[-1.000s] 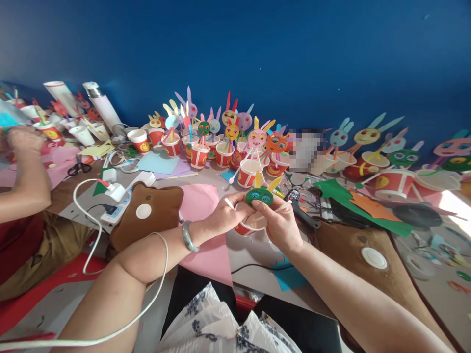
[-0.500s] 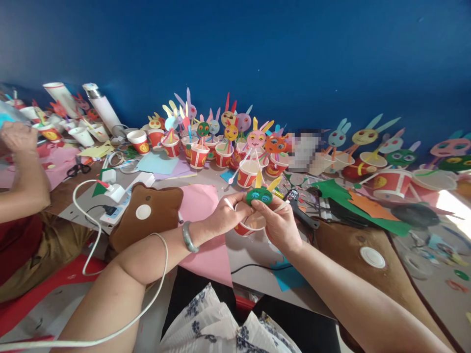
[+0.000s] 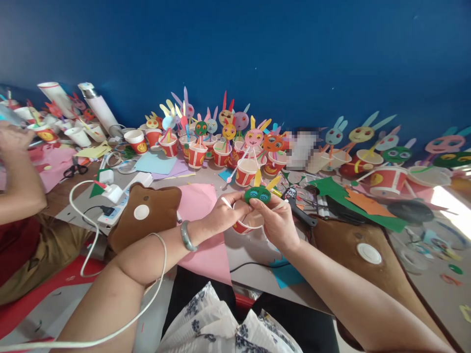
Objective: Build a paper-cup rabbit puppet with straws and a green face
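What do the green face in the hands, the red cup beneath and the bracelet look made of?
Green face: likely matte paper or card; it looks thin and flat.
Red cup: probably paper, smooth finish; red wall, pale inside.
Bracelet: glossy, perhaps stone or glass; mottled grey-green, with highlights.

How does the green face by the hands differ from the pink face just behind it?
The green face has blue eyes; those of the pink face look yellowish. The green face is held low, the right hand on it and the left hand close by; the pink face stands over a paper cup, untouched. Both are paper faces with yellowish ears pointing up.
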Demonstrator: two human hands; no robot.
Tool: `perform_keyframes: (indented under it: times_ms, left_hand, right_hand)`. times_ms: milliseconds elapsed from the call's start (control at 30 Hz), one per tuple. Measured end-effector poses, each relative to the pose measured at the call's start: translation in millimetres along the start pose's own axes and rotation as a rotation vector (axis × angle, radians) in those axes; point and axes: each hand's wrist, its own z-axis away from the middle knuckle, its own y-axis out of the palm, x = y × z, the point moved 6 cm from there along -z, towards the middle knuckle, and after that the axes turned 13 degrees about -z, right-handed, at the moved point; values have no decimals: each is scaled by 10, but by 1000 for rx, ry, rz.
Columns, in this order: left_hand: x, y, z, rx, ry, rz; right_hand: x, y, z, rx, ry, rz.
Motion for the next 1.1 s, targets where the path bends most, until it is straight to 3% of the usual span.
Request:
perform_keyframes:
  times_ms: [267, 567, 1100]
  left_hand:
    - [-1, -30, -32, 6, -93, 119]
    - [19, -57, -46, -21, -160, 148]
    - [-48, -82, -54, -26, -98, 108]
  right_hand:
    - [16, -21, 22, 18, -66, 106]
    - [-24, -60, 1, -71, -73, -8]
    - [-45, -68, -13, -57, -68, 38]
